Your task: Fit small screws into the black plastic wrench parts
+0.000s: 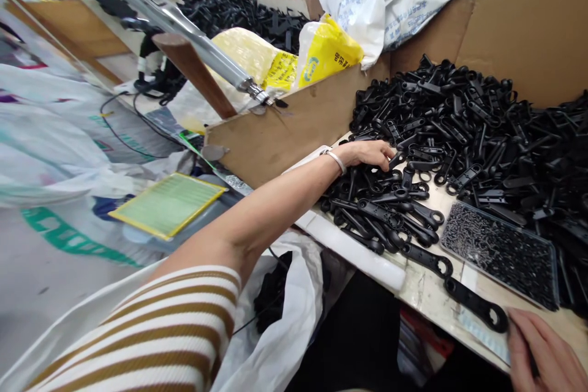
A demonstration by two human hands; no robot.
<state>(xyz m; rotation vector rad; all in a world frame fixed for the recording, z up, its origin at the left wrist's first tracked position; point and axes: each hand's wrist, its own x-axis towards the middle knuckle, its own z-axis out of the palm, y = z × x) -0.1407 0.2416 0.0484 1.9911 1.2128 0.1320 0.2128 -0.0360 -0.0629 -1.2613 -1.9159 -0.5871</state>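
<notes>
Black ring-ended parts [459,110] are heaped over the rear and right of the pale surface [422,282], against a tall cardboard wall [528,18], with a looser cluster toward the near edge. The left hand [370,153] reaches in by the left edge, fingertips touching one part; I cannot tell whether they grasp it. The right hand [546,355] sits at the near right corner, beside a part lying flat; its grip cannot be told. Between heap and near edge stands a clear tray [557,285] of small screws [498,251]. White foam [362,257] lines the near edge. A low brown board [294,122] bounds the left edge; beyond are sacks [390,6] and another dark heap [243,18].
</notes>
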